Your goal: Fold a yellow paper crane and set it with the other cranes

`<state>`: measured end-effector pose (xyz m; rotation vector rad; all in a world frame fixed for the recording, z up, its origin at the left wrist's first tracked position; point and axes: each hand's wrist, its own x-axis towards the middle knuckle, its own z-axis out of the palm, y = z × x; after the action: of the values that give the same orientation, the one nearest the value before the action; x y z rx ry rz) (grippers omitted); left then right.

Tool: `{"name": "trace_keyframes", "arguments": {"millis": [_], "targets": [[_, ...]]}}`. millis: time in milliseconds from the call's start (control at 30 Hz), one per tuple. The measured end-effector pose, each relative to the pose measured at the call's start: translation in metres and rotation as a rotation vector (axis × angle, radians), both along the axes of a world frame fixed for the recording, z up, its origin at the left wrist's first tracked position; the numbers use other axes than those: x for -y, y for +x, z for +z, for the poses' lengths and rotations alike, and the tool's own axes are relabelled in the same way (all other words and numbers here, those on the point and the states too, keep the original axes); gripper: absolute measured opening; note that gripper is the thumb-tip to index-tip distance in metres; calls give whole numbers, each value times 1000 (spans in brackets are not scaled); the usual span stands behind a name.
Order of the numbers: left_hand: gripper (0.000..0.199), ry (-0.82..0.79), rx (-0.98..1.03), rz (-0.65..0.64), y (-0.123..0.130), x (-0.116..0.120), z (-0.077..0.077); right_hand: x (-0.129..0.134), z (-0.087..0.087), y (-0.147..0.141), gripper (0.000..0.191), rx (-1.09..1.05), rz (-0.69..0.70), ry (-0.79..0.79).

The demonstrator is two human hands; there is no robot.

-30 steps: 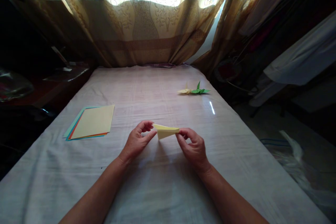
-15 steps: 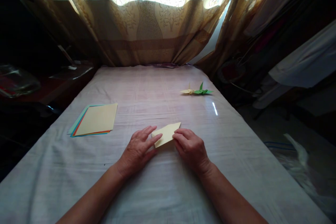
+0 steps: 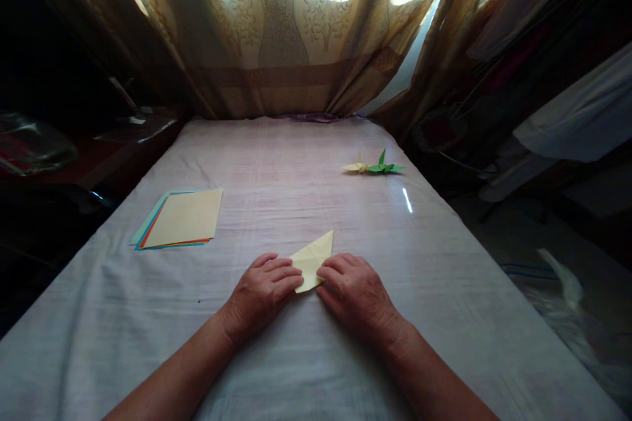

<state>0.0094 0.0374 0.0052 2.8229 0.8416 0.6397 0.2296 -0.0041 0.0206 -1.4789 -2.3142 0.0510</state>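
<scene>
A pale yellow folded paper lies on the cloth-covered surface between my hands, one pointed corner directed away from me. My left hand rests on its left edge, fingers close together and pressed down on it. At the paper's right side, my right hand grips the near edge between thumb and fingers. Creases show across the paper's upper part; its side edges are partly hidden under the fingers.
A stack of coloured square sheets lies at the left. Farther back on the right sit a cream folded paper figure and a green one, touching. Behind the patterned white cloth hangs a curtain.
The paper has turned and now shows a taller point facing away. My left fingers have closed together over its left side, and my right hand has shifted slightly nearer to me. The view tilted slightly.
</scene>
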Motion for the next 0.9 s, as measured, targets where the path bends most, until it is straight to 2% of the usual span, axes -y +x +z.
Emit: {"name": "trace_keyframes", "arguments": {"millis": [167,367,500,667,767,900], "targets": [[17,-89,53,11,2,-4,2,3,-9,-2,9,27,-12,13],[16,-264,121,204,5,-12,5,2,-9,-4,14,-72,-93,-92],[23,-290,87,269,10,-17,6,1,-11,-7,14,-115,-173,-127],[28,-217,-43,343,18,-24,7,-2,-16,-8,17,-126,-258,-127],[26,-135,-102,382,21,-25,5,-5,-14,-10,18,-127,-311,-180],[20,85,-1,363,24,-16,3,-7,-8,-13,17,-124,-365,-266]]}}
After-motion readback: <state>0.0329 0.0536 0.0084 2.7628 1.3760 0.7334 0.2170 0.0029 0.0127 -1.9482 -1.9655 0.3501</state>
